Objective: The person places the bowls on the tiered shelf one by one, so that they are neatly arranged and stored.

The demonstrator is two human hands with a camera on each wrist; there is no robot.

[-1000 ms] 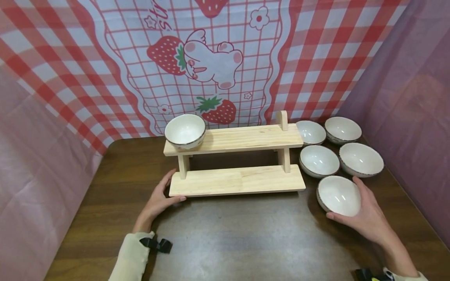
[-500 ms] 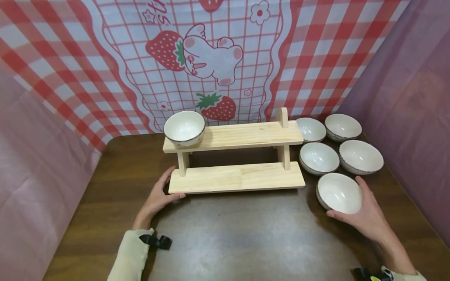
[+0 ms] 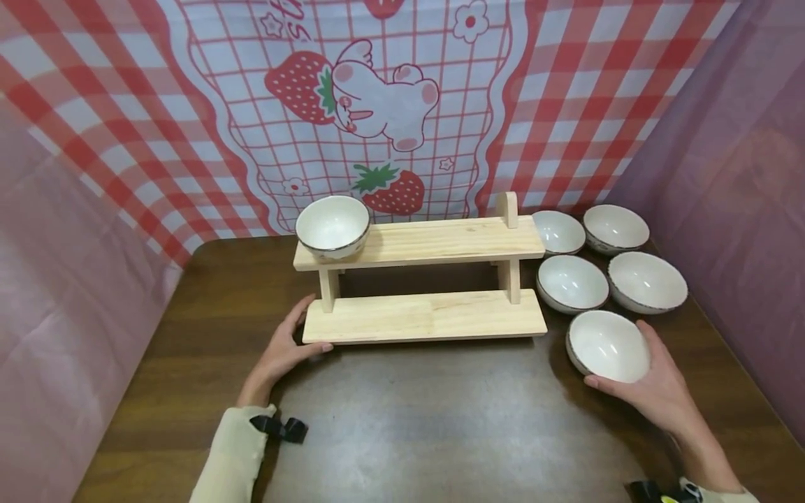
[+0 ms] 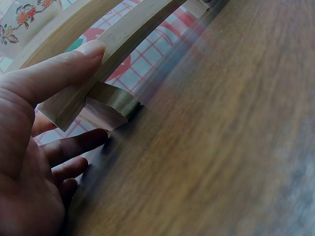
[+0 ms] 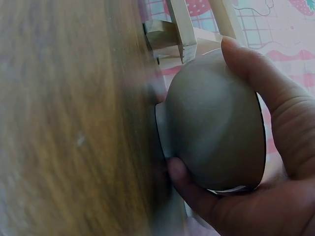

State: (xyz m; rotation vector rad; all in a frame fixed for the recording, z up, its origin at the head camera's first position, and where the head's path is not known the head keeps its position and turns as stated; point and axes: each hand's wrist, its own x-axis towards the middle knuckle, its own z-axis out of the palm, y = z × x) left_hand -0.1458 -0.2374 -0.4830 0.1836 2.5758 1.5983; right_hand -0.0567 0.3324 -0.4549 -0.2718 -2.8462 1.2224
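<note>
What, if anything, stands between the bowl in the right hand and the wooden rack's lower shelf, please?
Nothing visible does. In the head view, the right hand holds the bowl to the right of the lower shelf; the nearest other bowl sits behind the held one, off the straight path.

Right of the left fingers [image 3: 294,319], a rack [image 3: 428,318], one bowl [image 3: 333,225] atop; within the right fingers [image 3: 655,344], the front bowl [image 3: 606,346]; behind them, four bowls [image 3: 573,283].
</note>
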